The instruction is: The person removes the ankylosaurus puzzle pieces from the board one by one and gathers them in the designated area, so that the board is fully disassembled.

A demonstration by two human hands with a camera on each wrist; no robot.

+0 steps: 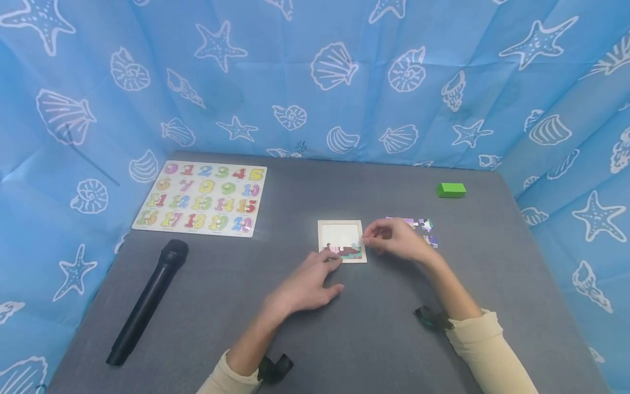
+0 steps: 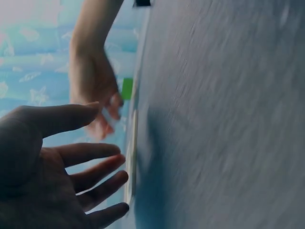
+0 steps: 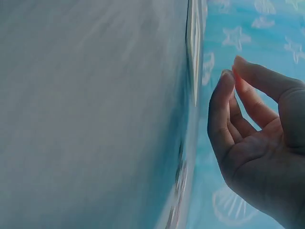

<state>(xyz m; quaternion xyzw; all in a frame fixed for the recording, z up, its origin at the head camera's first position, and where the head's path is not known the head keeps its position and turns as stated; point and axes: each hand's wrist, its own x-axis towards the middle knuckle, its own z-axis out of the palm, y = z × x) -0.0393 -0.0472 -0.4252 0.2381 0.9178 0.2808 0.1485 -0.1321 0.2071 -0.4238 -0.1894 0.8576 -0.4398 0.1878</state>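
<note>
My left hand (image 1: 309, 282) rests by the lower left corner of a small square wooden puzzle tray (image 1: 364, 257). Its fingers are spread, and the fingertips reach the tray's near rim. Pictured jigsaw pieces (image 1: 346, 251) fill the tray's lower part, while the pale base shows above them. At the tray's right rim is my right hand (image 1: 400, 239), its thumb and index fingertips brought close together. The right wrist view shows no piece at those fingertips (image 3: 228, 78); I cannot tell whether a small one is hidden there. Loose purple jigsaw pieces (image 1: 431, 241) lie beyond the right hand, partly covered by it.
A number puzzle board (image 1: 211, 189) lies at the back left of the grey table (image 1: 295, 186). In front of it is a black microphone (image 1: 150, 298). A green block (image 1: 450, 190) sits at the back right. Blue shell-patterned curtains (image 1: 275, 71) hang around the table.
</note>
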